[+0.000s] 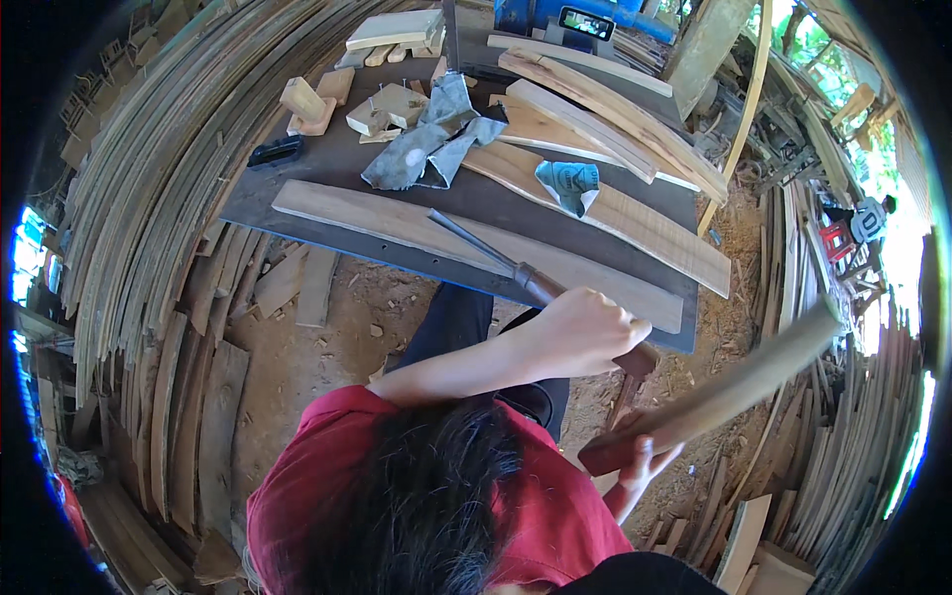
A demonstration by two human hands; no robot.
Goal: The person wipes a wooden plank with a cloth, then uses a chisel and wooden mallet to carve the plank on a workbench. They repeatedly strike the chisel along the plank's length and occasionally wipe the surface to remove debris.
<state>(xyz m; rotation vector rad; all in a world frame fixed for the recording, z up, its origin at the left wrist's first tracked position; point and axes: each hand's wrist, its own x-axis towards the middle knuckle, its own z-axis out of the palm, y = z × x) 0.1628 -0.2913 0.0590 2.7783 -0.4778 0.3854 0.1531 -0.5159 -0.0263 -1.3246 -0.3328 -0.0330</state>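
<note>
My left hand (pixel 585 332) is closed round the wooden handle of a long metal chisel (pixel 472 239). The chisel slants up to the left, its tip over a pale narrow board (pixel 397 220) along the table's near edge; whether the tip touches the board I cannot tell. Lower right, my right hand (pixel 645 471) is closed on the near end of a thick wooden bar (pixel 709 392). The bar tilts up to the right, and its far end is smeared by motion. The palm and some of the fingers are hidden behind it.
The dark table (pixel 327 164) bears grey cloth scraps (pixel 426 149), a curled grey-green sheet (pixel 570 186), a small block (pixel 375 111) with nails and long boards (pixel 635 213). A phone (pixel 587 23) stands at the back. Stacked planks (pixel 149 198) line both sides. A person (pixel 871 220) is far right.
</note>
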